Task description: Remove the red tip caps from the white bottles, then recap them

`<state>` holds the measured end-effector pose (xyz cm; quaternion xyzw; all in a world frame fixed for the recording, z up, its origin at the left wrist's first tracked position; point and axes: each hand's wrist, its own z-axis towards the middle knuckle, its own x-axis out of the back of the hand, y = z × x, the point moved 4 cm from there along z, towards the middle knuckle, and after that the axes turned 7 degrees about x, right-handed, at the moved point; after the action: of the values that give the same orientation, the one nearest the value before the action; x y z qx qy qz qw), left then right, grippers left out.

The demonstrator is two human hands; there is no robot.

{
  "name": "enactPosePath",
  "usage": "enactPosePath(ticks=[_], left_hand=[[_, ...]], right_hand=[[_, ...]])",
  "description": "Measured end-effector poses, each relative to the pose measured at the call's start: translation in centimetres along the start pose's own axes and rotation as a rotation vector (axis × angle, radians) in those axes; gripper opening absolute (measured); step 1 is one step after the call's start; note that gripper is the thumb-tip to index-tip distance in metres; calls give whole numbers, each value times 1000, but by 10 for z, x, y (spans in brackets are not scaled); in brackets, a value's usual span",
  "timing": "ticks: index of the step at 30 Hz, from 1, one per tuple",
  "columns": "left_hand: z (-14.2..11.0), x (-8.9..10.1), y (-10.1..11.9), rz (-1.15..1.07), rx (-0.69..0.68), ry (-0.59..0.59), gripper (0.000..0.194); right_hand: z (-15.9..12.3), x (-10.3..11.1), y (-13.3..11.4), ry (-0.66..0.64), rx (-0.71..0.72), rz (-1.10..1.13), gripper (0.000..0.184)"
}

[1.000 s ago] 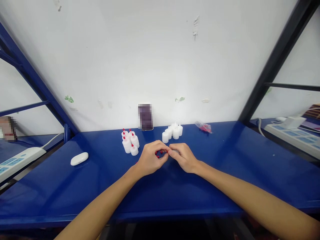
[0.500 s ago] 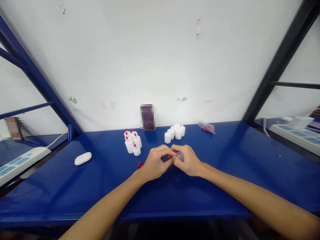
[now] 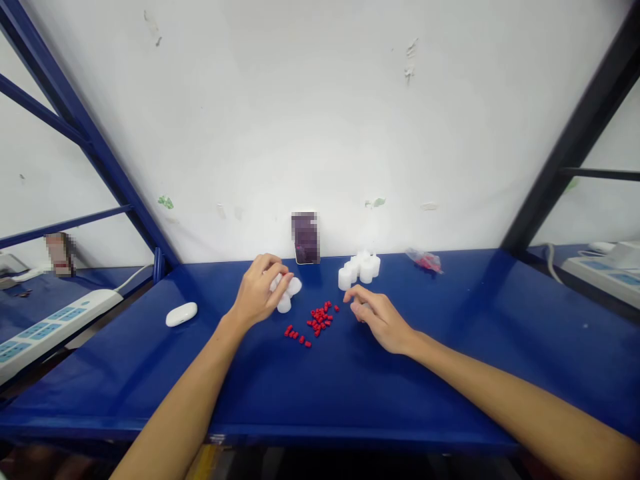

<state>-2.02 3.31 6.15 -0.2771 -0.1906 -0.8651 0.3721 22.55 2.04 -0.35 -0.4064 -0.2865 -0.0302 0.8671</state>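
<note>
My left hand [image 3: 263, 290] is at the left cluster of small white bottles [image 3: 284, 304], its fingers curled around one whose outline they partly cover. Another white bottle [image 3: 295, 286] shows just past the fingertips, looking tilted. The bottles' red tips are hidden behind this hand. Over the table to the right, my right hand [image 3: 379, 318] has loosely bent fingers, with nothing visible in them. It is nearest to the right group of white bottles [image 3: 367, 270], which stand upright beyond it. Between the hands lie a loose pile of small red caps [image 3: 320, 319] and a short row of red caps [image 3: 295, 335].
A phone [image 3: 307, 240] leans against the wall at the back of the blue table [image 3: 380, 393]. A white oval case [image 3: 181, 314] lies at the left. Toward the back right is a clear plastic bag [image 3: 425, 260] with red content. Power strips [image 3: 65, 327] flank the table.
My hands were together at the middle around a whitish object. They have parted: the left went to the left bottles, the right drew slightly right. The red cap pile has come into view.
</note>
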Motion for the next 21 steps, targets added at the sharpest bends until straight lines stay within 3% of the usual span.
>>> enactPosePath(ticks=[3, 7, 12, 16, 21], left_hand=[[-9, 4, -18, 76, 12, -20, 12], [-16, -3, -27, 123, 42, -58, 14], [-15, -4, -31, 170, 100, -89, 15], [-12, 4, -20, 113, 94, -22, 15], [-14, -3, 15, 20, -40, -72, 12]], right_hand=[[0, 0, -1, -11, 26, 59, 32], [0, -1, -4, -17, 56, 173, 35], [-3, 4, -6, 182, 93, 392, 40], [-5, 10, -3, 318, 119, 365, 38], [-1, 5, 2, 203, 1, 215, 23]])
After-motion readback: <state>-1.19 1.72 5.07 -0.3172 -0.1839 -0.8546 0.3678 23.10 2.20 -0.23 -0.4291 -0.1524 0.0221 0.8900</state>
